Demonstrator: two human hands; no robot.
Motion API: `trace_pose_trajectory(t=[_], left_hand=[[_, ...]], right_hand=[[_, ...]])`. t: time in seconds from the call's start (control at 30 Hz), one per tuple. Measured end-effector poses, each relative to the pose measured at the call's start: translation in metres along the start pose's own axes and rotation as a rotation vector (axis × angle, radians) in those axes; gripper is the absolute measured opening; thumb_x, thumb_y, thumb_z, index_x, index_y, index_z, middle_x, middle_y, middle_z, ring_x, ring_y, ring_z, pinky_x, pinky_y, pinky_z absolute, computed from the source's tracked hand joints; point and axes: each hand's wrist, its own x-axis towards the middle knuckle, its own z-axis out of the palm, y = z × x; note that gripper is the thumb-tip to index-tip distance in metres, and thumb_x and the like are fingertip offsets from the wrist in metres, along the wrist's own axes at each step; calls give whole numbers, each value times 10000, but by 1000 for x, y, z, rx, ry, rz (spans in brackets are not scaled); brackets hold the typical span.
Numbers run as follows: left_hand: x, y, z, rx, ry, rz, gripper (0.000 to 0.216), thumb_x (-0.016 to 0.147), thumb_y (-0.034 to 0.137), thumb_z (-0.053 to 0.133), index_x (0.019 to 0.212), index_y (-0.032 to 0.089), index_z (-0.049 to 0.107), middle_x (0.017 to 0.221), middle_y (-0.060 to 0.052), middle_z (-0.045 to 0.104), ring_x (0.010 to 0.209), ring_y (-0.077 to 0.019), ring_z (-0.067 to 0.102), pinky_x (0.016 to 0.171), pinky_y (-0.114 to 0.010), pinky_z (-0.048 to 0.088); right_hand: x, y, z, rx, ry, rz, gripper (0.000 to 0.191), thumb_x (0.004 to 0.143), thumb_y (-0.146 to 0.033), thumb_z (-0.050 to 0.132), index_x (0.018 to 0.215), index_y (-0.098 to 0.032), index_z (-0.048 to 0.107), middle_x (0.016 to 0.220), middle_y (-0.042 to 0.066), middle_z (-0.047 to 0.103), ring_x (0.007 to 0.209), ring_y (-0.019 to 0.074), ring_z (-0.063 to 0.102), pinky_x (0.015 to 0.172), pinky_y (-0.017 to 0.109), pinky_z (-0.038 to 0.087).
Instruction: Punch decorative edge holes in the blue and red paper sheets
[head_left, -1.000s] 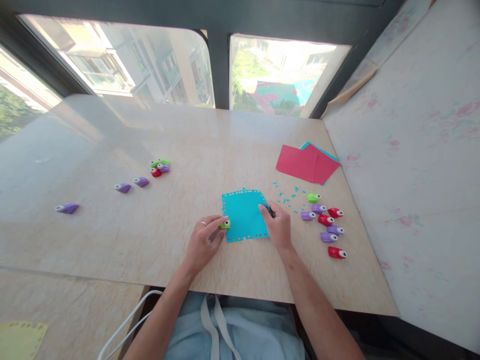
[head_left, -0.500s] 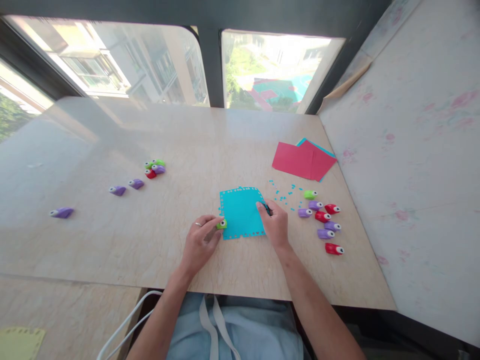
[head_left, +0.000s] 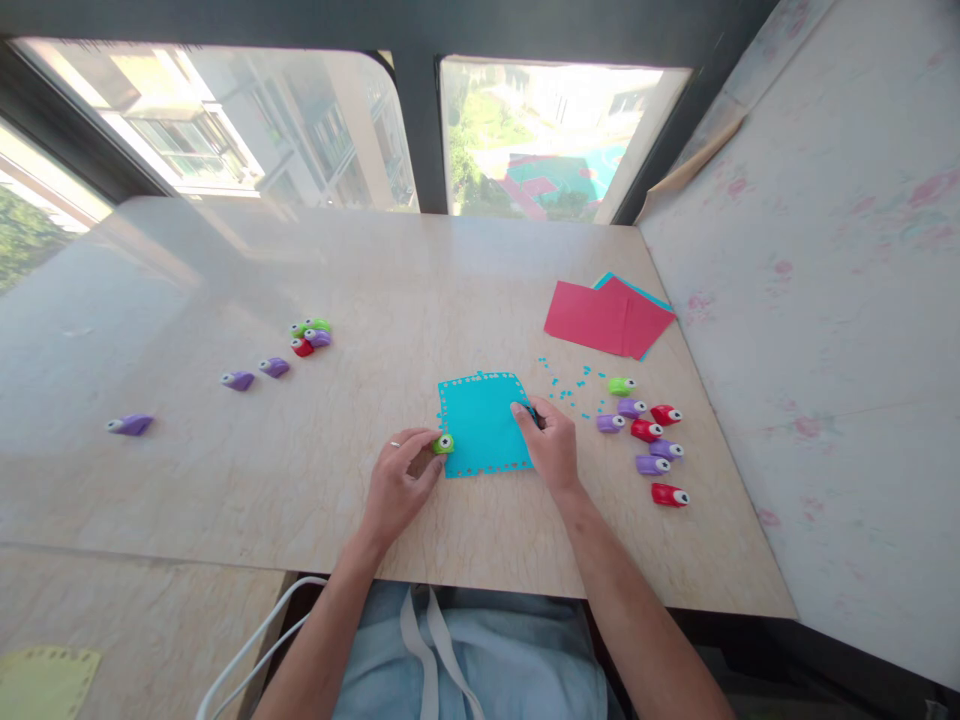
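A turquoise paper square (head_left: 484, 423) with small holes punched along its edges lies flat on the table in front of me. My left hand (head_left: 399, 485) pinches a small green paper punch (head_left: 443, 443) at the sheet's left edge. My right hand (head_left: 553, 448) rests on the sheet's right edge, fingers closed on that edge with a small dark thing under the fingertips that I cannot make out.
Several red, purple and green punches (head_left: 649, 440) lie right of the sheet, with turquoise paper bits (head_left: 570, 385) scattered behind them. Red and turquoise sheets (head_left: 606, 316) lie at the back right. More punches (head_left: 309, 336) and purple ones (head_left: 131, 425) sit on the left.
The green punch in my left hand has shifted a little up along the sheet's left edge. The right hand has stayed on the right edge.
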Motion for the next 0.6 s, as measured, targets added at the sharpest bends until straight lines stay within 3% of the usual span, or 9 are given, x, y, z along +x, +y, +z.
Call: trace_pose_trajectory(t=[0.23,0.37,0.6], left_hand=[[1,1,2,-23,7,-16,190,880,268,631,1054,213,683,1068,-84,680,1002,-217,647,875,-373,543],[-1,3,0,-14,-4,-36,274,880,275,631,1146,213,647,1141,-93,652,1048,-223,631,912,-386,529],[-6,5,-6,-67,-1,-71,319,887,270,622,1198,204,599,1193,-93,604,938,-177,646,849,-339,547]], right_hand=[[1,-2,-3,34,-5,38,365,858,-501,539,749,-174,658,627,-16,533,588,128,443,566,248,365],[1,-2,-4,65,-22,56,371,848,-509,555,770,-165,671,646,-11,555,595,129,450,579,250,369],[1,-1,-4,90,-29,72,342,839,-485,581,791,-161,678,664,-12,566,608,127,461,593,251,373]])
